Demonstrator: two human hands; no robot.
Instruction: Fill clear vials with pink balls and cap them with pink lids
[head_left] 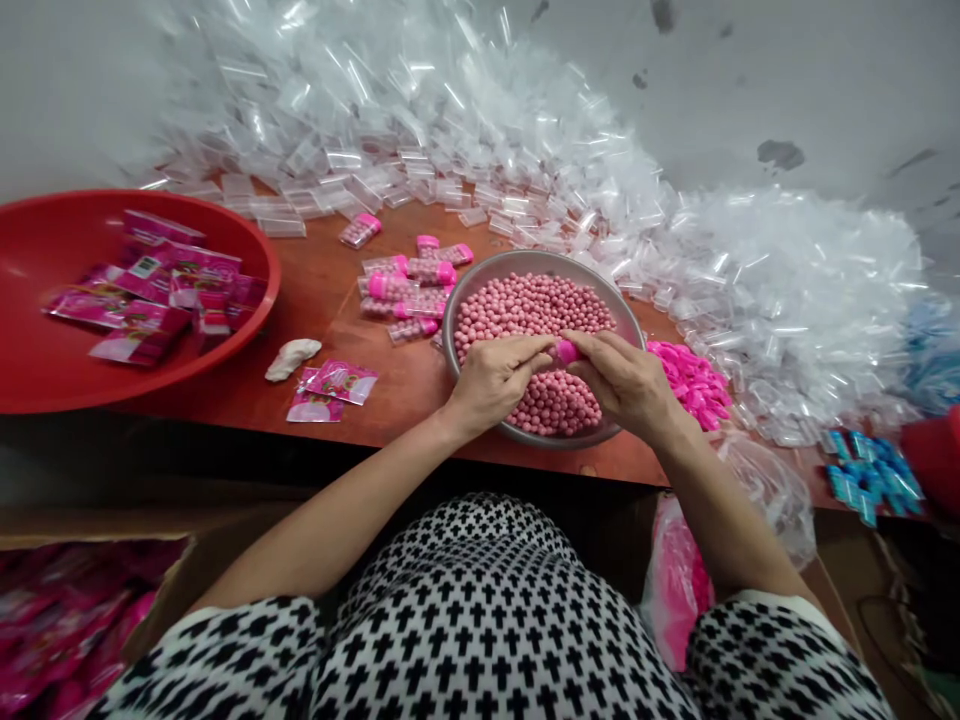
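Observation:
Over the metal bowl [450, 350], my left hand [499, 378] is closed around a small clear tube, most of it hidden by the fingers. A pink cap [566, 352] sits at the tube's right end, and my right hand [622, 380] pinches it there. Below both hands, pink beads [536, 300] fill much of the bowl. Left of the bowl lies a group of bead-filled tubes with pink caps [412, 285]. A heap of loose pink caps [690, 382] is close to the right of my right hand.
A large pile of clear plastic tubes [525, 180] runs along the wall. The red basin [262, 330] at left holds pink packets [172, 275]. Two packets [337, 385] and a white crumpled piece [292, 358] lie nearby. Blue-capped tubes [874, 475] are at far right.

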